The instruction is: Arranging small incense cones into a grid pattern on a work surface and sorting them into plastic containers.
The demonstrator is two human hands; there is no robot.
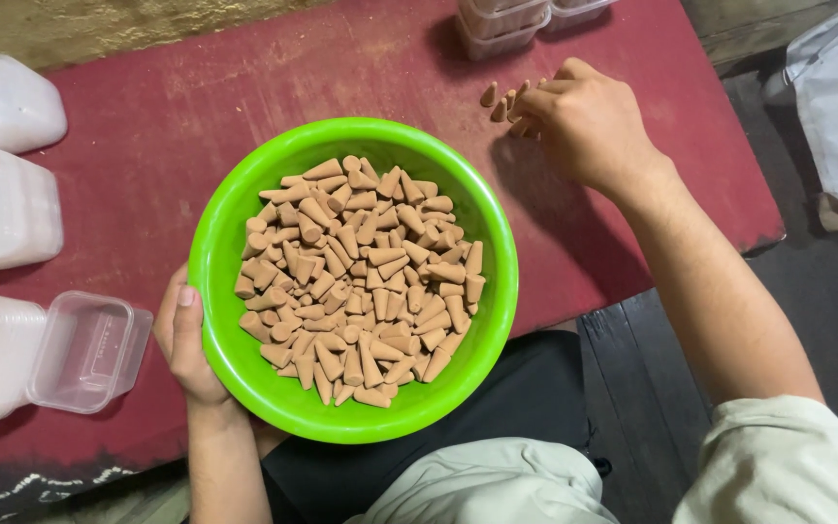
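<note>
Cones (511, 102) bunch in the right hand (584, 121) above the red table (147, 136); left hand (186, 344) grips the green bowl (215, 252) (keep it steady, pinch loosely).

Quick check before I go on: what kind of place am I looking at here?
Probably a small hand-packing workspace, perhaps home-based. A green bowl full of tan cones sits on a low red-covered table, with clear plastic boxes alongside.
</note>
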